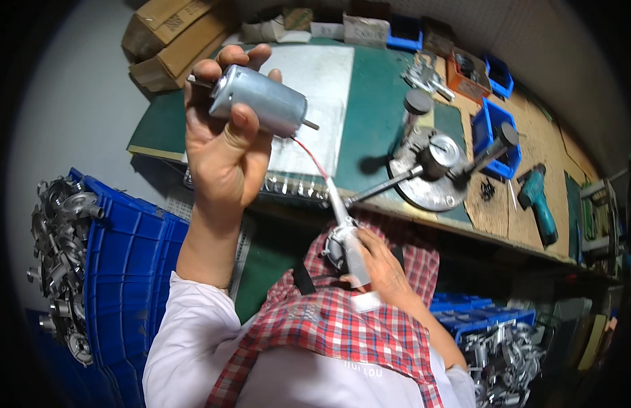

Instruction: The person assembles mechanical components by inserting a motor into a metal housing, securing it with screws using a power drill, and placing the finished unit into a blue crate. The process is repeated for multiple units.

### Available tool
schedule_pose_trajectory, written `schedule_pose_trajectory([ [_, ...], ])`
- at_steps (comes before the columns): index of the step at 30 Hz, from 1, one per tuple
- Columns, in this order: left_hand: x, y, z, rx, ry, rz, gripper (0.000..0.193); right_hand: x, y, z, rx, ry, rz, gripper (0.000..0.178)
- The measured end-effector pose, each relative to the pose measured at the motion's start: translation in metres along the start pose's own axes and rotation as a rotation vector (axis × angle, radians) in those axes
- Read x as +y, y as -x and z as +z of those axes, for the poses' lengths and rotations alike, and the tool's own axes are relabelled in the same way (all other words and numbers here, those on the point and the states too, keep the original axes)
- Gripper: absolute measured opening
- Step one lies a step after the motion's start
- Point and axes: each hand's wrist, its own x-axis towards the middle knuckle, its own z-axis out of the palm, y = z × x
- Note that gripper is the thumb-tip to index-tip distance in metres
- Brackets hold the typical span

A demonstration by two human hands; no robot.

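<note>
Raised over the bench's left part, my left hand (224, 160) is closed around a silver cylindrical electric motor (268, 102). The motor is tilted, with a thin shaft poking out of its lower right end. A red wire (311, 154) runs from that end down into a pale sleeve (337, 202). Below, in front of my checked apron, my right hand (387, 272) grips a small silver-grey metal part (336, 246) that the sleeve reaches. Motion smears this part and the pale piece beside it, and some of my right fingers are hidden.
On the green bench (373, 102), a round metal fixture (431, 170) with upright posts stands right of a white sheet (326, 88). A teal power drill (537, 200) and blue bins (496, 136) lie farther right. Blue crates (128, 251) of metal parts flank me; cardboard boxes (173, 41) sit far left.
</note>
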Motion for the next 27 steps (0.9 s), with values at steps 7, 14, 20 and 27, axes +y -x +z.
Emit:
schedule_pose_trajectory([
  [7,-0.061,0.046,0.059,0.008,-0.041,-0.002,0.046,-0.068,-0.017,-0.092,-0.245,-0.611,-0.003,0.014],
  [14,-0.083,0.078,0.094,-0.048,0.098,-0.202,0.045,-0.062,-0.008,-0.125,0.625,-0.082,0.281,0.051],
  [20,-0.102,0.093,0.099,-0.41,-0.064,0.001,0.051,-0.028,-0.008,-0.094,0.303,-1.585,0.569,0.067],
  [27,-0.074,0.161,0.027,-0.605,-0.481,-0.589,0.083,-0.01,0.036,-0.084,0.488,-0.548,0.492,0.049],
])
